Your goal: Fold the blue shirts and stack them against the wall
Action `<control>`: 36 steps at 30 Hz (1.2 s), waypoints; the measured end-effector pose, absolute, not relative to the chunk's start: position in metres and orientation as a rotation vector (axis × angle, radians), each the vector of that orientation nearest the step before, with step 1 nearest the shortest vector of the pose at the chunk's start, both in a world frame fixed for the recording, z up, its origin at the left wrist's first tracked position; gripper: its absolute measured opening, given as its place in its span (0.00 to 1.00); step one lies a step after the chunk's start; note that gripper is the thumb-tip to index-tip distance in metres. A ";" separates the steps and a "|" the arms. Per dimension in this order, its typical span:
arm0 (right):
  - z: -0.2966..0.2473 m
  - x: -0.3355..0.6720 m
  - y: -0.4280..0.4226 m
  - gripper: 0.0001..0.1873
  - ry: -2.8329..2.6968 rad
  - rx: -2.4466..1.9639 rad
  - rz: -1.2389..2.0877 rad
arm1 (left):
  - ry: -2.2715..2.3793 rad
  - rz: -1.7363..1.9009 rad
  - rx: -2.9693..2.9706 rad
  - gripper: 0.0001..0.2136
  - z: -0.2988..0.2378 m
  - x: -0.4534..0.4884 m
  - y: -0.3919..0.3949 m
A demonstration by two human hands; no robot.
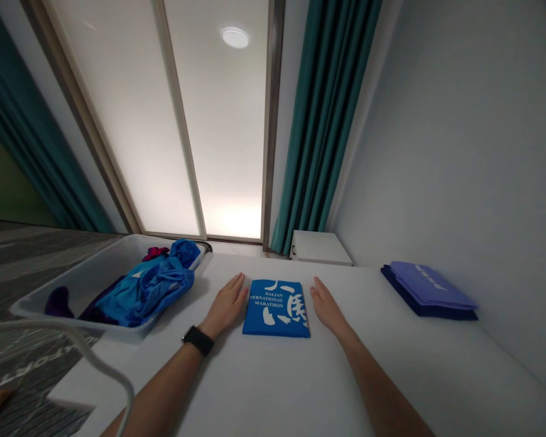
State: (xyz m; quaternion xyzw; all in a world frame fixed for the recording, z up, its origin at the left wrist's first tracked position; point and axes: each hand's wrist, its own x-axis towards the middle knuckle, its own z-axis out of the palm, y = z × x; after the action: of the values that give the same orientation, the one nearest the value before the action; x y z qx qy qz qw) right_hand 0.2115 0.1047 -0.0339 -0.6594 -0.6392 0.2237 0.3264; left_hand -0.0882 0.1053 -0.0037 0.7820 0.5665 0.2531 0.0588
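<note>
A blue T-shirt, folded into a neat square with white "Dalian International Marathon" lettering, lies flat on the white table. My left hand rests beside its left edge, fingers stretched out and nearly touching the cloth. On the other side, my right hand is held just off the right edge with its fingers extended. Neither hand grips anything. A dark watch is strapped round my left wrist.
At left, a translucent plastic bin holds crumpled blue, purple and red clothes. Folded purple and navy garments are stacked at right near the wall. A white cabinet stands beyond the table; a pale cable crosses the lower left.
</note>
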 end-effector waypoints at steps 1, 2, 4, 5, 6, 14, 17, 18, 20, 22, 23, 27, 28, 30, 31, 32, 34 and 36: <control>-0.034 0.210 0.103 0.35 -1.684 -1.698 0.553 | 1.711 0.744 2.423 0.24 -0.001 -0.083 0.101; -0.034 0.206 0.102 0.35 -1.699 -1.645 0.520 | 1.697 0.713 2.482 0.24 0.002 -0.076 0.096; -0.032 0.193 0.098 0.35 -1.696 -1.490 0.502 | 1.638 0.661 2.607 0.23 0.010 -0.058 0.083; -0.032 0.187 0.098 0.34 -1.662 -1.414 0.534 | 1.590 0.619 2.669 0.23 0.014 -0.048 0.077; -0.031 0.181 0.098 0.34 -1.600 -1.354 0.596 | 1.539 0.582 2.737 0.23 0.018 -0.037 0.071; -0.040 0.170 0.113 0.40 -0.907 -1.055 1.167 | 1.319 0.405 2.889 0.31 0.021 0.015 0.078; -0.041 0.166 0.114 0.38 -0.843 -1.006 1.233 | 1.283 0.374 2.893 0.35 0.015 0.019 0.085; -0.041 0.165 0.114 0.37 -0.835 -1.004 1.247 | 1.276 0.363 2.896 0.36 0.014 0.019 0.086; -0.042 0.161 0.114 0.36 -0.823 -1.002 1.259 | 1.277 0.352 2.903 0.38 0.011 0.019 0.086; -0.042 0.158 0.114 0.34 -0.813 -1.000 1.263 | 1.281 0.356 2.912 0.39 0.010 0.019 0.085; -0.042 0.158 0.113 0.34 -0.806 -1.001 1.265 | 1.278 0.356 2.918 0.39 0.009 0.019 0.085; -0.039 0.157 0.113 0.34 -0.794 -0.990 1.291 | 1.272 0.337 2.937 0.39 0.009 0.019 0.084; -0.037 0.157 0.113 0.34 -0.793 -0.991 1.295 | 1.270 0.329 2.939 0.39 0.009 0.019 0.085; -0.035 0.158 0.112 0.35 -0.799 -1.007 1.293 | 1.269 0.316 2.938 0.37 0.010 0.020 0.084; -0.035 0.158 0.112 0.36 -0.806 -1.021 1.286 | 1.273 0.311 2.935 0.35 0.010 0.020 0.084; -0.034 0.159 0.112 0.37 -0.818 -1.036 1.279 | 1.281 0.308 2.930 0.33 0.010 0.021 0.084; -0.034 0.159 0.111 0.39 -0.849 -1.066 1.263 | 1.297 0.300 2.924 0.29 0.011 0.022 0.083; -0.036 0.158 0.110 0.42 -0.888 -1.098 1.233 | 1.303 0.308 2.932 0.28 0.011 0.024 0.082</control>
State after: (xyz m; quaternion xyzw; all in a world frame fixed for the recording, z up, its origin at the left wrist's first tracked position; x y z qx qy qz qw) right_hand 0.1579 0.1095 -0.0359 -0.4721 -0.3816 0.5301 0.5920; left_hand 0.0235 0.0818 0.0105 0.9089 0.4039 0.0954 -0.0407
